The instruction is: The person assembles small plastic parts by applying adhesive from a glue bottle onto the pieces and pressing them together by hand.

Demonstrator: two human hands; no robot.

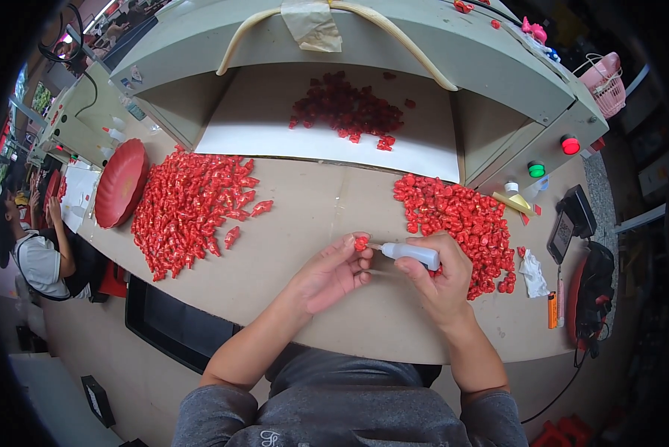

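Note:
My left hand pinches a small red plastic piece between thumb and fingertips above the brown table. My right hand grips a small white squeeze bottle, and its thin nozzle touches the red piece. A large pile of red pieces lies to the left of my hands. Another pile of red pieces lies just beyond my right hand.
A grey machine hood with a white conveyor belt carries more red pieces. A red tray leans at the left. Red and green buttons, a black device and an orange lighter sit right. A seated person is far left.

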